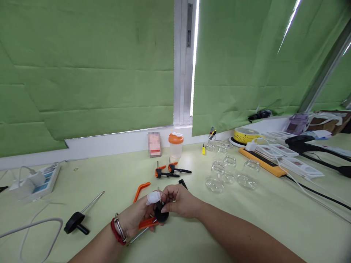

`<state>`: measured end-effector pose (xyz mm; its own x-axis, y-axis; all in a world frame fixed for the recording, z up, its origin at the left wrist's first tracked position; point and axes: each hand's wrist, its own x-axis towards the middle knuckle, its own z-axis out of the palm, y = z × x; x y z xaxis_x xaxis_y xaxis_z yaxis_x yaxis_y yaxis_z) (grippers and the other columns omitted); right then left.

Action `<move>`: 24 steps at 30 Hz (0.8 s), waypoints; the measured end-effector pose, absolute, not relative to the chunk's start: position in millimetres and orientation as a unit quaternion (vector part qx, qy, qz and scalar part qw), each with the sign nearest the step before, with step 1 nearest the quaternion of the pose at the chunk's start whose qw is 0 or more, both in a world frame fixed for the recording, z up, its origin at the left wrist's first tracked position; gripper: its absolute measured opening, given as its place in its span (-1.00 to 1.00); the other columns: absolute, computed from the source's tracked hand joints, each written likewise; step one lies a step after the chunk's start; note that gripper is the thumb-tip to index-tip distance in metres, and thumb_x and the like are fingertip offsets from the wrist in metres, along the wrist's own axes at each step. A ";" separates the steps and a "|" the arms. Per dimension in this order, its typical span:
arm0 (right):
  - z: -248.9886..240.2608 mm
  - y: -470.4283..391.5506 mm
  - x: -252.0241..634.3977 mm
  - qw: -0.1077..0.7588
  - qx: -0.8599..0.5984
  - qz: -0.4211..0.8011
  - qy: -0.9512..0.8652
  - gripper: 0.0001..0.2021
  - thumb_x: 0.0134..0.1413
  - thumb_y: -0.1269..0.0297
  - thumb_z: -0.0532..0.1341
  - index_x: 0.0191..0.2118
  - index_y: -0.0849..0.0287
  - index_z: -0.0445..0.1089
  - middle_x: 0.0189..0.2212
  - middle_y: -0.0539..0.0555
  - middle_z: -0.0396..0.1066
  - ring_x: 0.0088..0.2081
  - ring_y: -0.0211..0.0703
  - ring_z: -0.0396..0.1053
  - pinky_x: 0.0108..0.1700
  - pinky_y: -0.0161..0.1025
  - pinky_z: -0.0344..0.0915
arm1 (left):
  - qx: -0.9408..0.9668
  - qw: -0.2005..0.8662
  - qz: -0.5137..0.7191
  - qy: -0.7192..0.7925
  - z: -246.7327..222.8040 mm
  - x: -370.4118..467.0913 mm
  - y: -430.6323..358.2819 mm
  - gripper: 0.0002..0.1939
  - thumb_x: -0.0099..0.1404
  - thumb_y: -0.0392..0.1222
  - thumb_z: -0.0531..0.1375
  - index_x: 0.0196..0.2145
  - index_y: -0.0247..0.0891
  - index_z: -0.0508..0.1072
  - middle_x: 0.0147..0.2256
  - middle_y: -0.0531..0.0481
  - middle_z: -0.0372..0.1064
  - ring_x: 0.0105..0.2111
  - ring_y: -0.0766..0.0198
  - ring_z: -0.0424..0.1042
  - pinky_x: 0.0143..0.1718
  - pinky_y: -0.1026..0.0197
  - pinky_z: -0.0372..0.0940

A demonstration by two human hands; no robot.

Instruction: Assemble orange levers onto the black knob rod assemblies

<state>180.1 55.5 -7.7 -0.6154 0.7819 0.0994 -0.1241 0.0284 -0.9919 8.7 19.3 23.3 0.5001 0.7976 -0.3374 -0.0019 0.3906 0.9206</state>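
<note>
My left hand is closed round a black round part with a white translucent cap at the top. An orange handle piece shows below these fingers, and a thin metal rod slants down to the left. My right hand pinches at the right side of the black part; whether something small is between its fingertips is hidden. Just behind the hands lie an orange bent lever and a small black piece. Two black-and-orange assemblies rest farther back.
Another black disc with a rod lies at left, near a power strip and white cables. An orange-lidded cup stands by the wall. Several glass jars occupy the right, before an orange-and-black strip and a yellow tin.
</note>
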 end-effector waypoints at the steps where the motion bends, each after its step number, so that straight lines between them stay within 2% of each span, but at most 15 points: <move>1: -7.2 55.2 180.1 0.351 -0.265 0.642 -0.628 -0.56 -0.48 0.12 0.47 -0.48 0.23 0.30 -0.56 -0.11 0.30 -0.52 -0.39 0.21 -0.40 -0.33 0.17 | 0.476 0.724 0.277 0.416 23.4 8.8 19.7 -0.64 0.18 0.15 0.10 -0.32 -0.22 0.36 -0.47 -0.03 0.39 -0.48 0.19 0.43 -0.65 0.34 0.16; 24: -7.2 53.4 180.3 0.371 -0.279 0.609 -0.643 -0.59 -0.44 0.12 0.46 -0.50 0.23 0.30 -0.57 -0.09 0.29 -0.52 -0.38 0.18 -0.43 -0.33 0.17 | 0.475 0.717 0.276 0.430 23.3 9.1 20.4 -0.65 0.20 0.13 0.07 -0.30 -0.22 0.34 -0.46 -0.03 0.40 -0.43 0.13 0.46 -0.64 0.32 0.16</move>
